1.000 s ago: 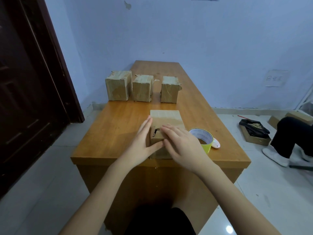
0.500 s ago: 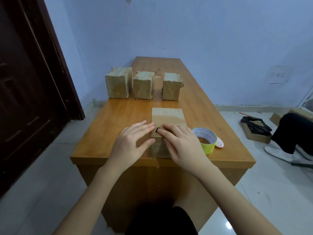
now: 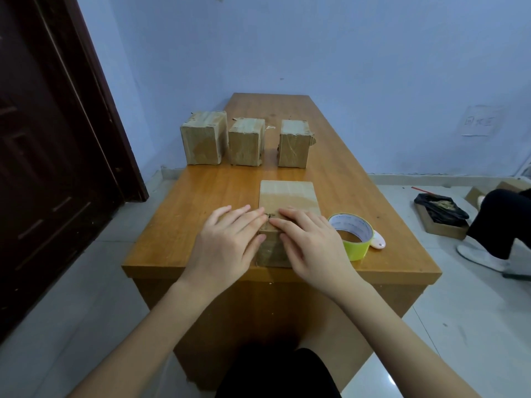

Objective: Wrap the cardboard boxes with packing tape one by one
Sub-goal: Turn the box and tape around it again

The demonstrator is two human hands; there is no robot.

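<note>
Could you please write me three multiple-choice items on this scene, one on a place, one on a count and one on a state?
1. Where does the yellow-green roll of packing tape lie?
A. On the wooden table, just right of the near cardboard box
B. On top of a far box
C. On the floor

2. How many small cardboard boxes stand in the far row?
A. Two
B. Three
C. Five

3. How do the two hands lie?
A. Both lifted off the table
B. Left hand and right hand laid with straight fingers on the near box
C. One grips the tape roll

Answers: 1 A, the roll sits on the tabletop beside the right hand. 2 B, three boxes stand side by side. 3 B, the fingers of both rest on the box's top edge.
</note>
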